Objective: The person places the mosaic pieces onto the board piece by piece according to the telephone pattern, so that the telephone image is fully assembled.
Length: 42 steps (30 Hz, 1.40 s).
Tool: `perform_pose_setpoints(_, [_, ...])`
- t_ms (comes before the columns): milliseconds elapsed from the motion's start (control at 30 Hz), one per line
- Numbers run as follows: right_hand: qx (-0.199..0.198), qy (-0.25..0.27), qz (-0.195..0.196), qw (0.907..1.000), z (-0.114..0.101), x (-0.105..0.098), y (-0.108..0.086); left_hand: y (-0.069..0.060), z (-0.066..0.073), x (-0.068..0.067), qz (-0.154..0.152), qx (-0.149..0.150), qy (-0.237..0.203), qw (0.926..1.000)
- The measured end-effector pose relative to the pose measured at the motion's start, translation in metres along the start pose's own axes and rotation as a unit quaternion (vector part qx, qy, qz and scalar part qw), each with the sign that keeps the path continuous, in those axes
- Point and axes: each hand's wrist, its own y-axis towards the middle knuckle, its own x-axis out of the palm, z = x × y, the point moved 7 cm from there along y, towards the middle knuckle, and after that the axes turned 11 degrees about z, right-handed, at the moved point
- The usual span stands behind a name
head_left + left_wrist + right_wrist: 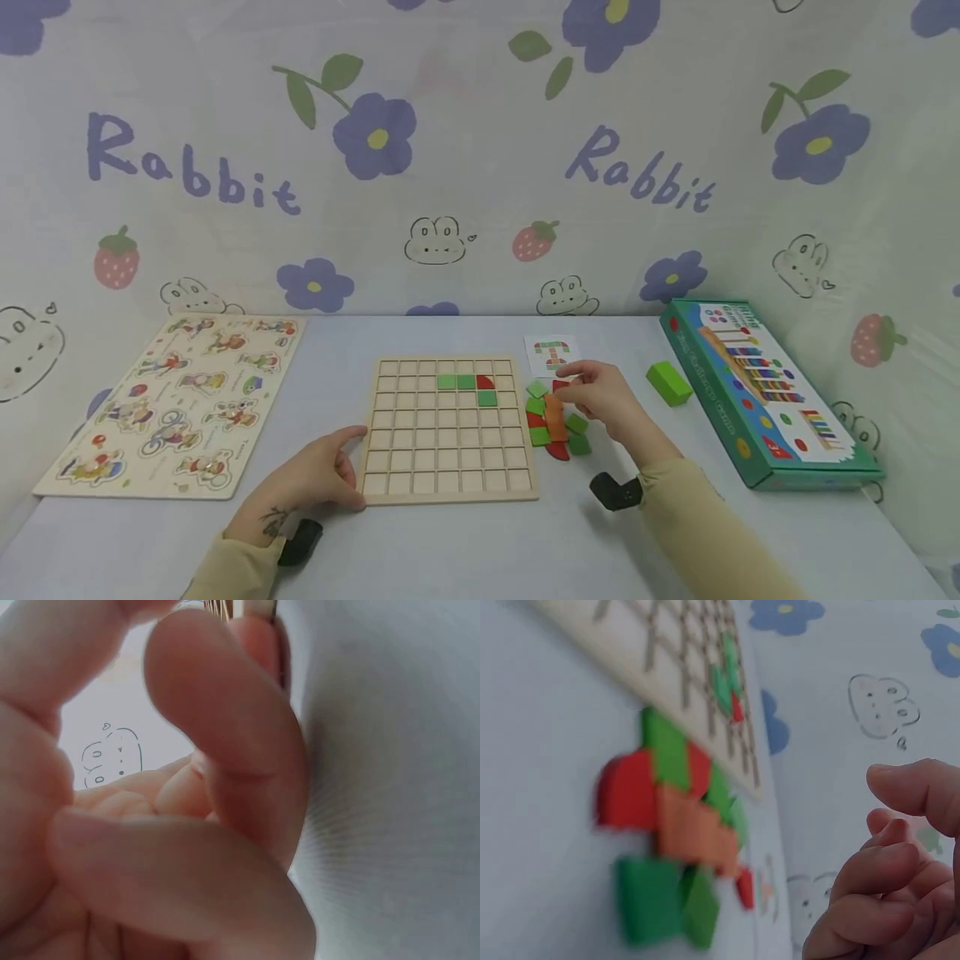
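A wooden grid board (423, 502) lies flat at the middle of the table. My left hand (311, 477) touches its left edge with the index finger and the lower left corner area with the thumb; the other fingers bend inward. In the board's upper right cells sit green squares (447, 382) and a red quarter-round piece (485, 382). Right of the board is a loose pile of green, red and orange pieces (686, 825). Above that pile hovers my right hand (603, 400), its fingers loosely bent. Between its thumb (907, 784) and fingers nothing shows in the right wrist view.
A pattern card (542, 346) lies behind the pile. Farther right are a bright green block (669, 383) and a green game box (772, 400). A picture puzzle board (172, 408) lies at the left. Behind the table hangs a patterned cloth (465, 150).
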Motion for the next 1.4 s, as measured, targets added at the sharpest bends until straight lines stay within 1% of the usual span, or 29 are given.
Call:
perform_pose_setpoints(133, [0.018, -0.033, -0.006, 0.9993, 0.029, -0.014, -0.005, -0.001, 0.0, -0.001, 0.003, -0.006, 0.004, 1.0])
perform_pose_setpoints(267, [0.028, -0.071, -0.018, 0.9969, 0.051, -0.019, -0.01, -0.001, -0.001, -0.002, 0.009, -0.015, 0.006, 0.9998])
perform_pose_setpoints(333, [0.025, -0.088, -0.025, 0.9955, 0.057, -0.019, -0.012, -0.001, -0.002, -0.002, 0.01, -0.017, 0.005, 0.9998])
perform_pose_setpoints(467, [0.024, -0.107, -0.034, 0.9934, 0.064, -0.018, -0.014, 0.0, -0.003, -0.002, 0.005, -0.007, 0.004, 1.0])
perform_pose_setpoints(567, [0.026, -0.115, -0.035, 0.9924, 0.065, -0.017, -0.016, 0.0, -0.003, -0.001, 0.0, 0.0, 0.002, 1.0])
perform_pose_setpoints(833, [0.037, -0.113, -0.03, 0.9925, 0.064, -0.013, -0.018, 0.0, -0.002, -0.001, 0.002, -0.006, -0.001, 1.0])
perform_pose_setpoints(1167, [0.017, -0.127, -0.029, 0.9914, 0.062, -0.013, -0.018, 0.0, -0.001, -0.001, -0.002, -0.003, -0.006, 1.0])
perform_pose_setpoints(1300, [0.01, -0.135, -0.031, 0.9903, 0.054, -0.013, -0.016, 0.001, 0.0, -0.001, -0.002, -0.004, -0.006, 1.0])
perform_pose_setpoints(1400, [0.002, -0.127, -0.026, 0.9915, 0.041, -0.011, -0.012, 0.001, 0.0, -0.001, -0.002, -0.004, -0.005, 1.0])
